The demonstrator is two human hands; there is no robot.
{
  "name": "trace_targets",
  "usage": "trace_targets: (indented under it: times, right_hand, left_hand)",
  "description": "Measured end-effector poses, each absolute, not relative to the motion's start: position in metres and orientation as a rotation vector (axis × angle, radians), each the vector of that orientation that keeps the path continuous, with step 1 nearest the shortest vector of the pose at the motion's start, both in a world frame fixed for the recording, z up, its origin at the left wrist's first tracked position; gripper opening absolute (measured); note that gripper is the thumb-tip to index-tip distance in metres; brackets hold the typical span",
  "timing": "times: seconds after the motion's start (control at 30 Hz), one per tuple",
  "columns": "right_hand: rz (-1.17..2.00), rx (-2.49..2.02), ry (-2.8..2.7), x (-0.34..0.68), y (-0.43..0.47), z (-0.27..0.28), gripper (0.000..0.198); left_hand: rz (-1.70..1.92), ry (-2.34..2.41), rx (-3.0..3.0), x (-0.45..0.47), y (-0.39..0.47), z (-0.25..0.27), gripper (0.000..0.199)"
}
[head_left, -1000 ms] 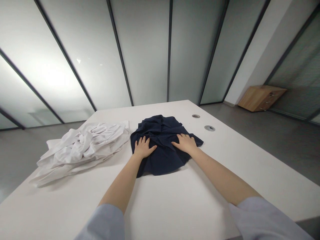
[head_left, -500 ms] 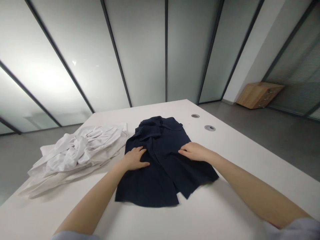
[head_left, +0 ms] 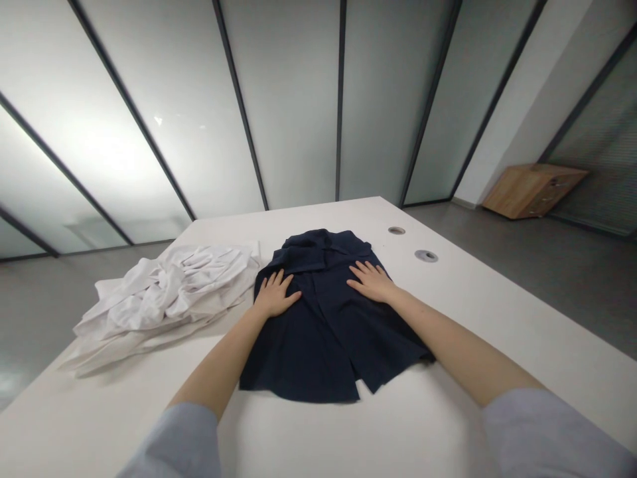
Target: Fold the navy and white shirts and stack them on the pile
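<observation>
Head view: I'm seeing the left hand (head_left: 275, 297) and right hand (head_left: 371, 282) lying flat on the navy cloth (head_left: 323, 322), fingers spread, gripping nothing; it's lying on the bench (head_left: 298, 438) beside the white cloth (head_left: 169, 289). Uneven pressing, I'm judging, could be rucking its far folds.

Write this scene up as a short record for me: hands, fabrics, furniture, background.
Left hand: palm down on the navy garment
Right hand: palm down on its other side
Navy garment: near part spread fairly flat, far end rumpled
White cloth: crumpled heap, left of the garment
Table: white, two round holes at right
Background: frosted panels, wooden cabinet
</observation>
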State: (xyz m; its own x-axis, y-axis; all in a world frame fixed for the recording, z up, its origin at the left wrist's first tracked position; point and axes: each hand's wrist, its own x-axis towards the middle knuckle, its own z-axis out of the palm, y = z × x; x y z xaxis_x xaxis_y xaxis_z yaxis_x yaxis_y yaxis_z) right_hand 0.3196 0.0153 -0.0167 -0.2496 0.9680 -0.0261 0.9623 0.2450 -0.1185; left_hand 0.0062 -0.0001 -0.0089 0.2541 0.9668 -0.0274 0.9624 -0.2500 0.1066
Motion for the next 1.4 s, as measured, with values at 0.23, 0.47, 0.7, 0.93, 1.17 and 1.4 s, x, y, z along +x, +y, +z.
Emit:
trace_targets:
  times: [0.23,0.47,0.7,0.93,1.17,1.4]
  right_hand:
    - [0.136,-2.066,-2.369,0.327,0.010,-0.016,0.072]
    - [0.081,-2.080,-2.524,0.322,-0.013,0.004,0.070]
    - [-0.006,-1.871,-2.629,0.327,0.008,0.039,0.043]
    - [0.031,-2.051,-2.285,0.311,0.040,0.000,0.064]
    - [-0.064,-2.073,-2.179,0.306,0.030,0.001,0.059]
    - [0.448,-2.109,-2.095,0.325,0.051,0.020,0.054]
  left_hand:
    - [-0.026,1.988,2.301,0.009,-0.003,-0.008,0.087]
    - [-0.229,1.932,2.384,0.017,-0.032,0.017,0.088]
    - [0.063,1.944,2.604,0.025,-0.021,0.041,0.051]
    - [0.061,1.971,2.509,0.040,0.019,0.008,0.063]
    - [0.325,1.845,2.293,0.031,0.029,0.009,0.033]
    - [1.247,1.590,0.989,-0.016,0.068,0.038,0.023]
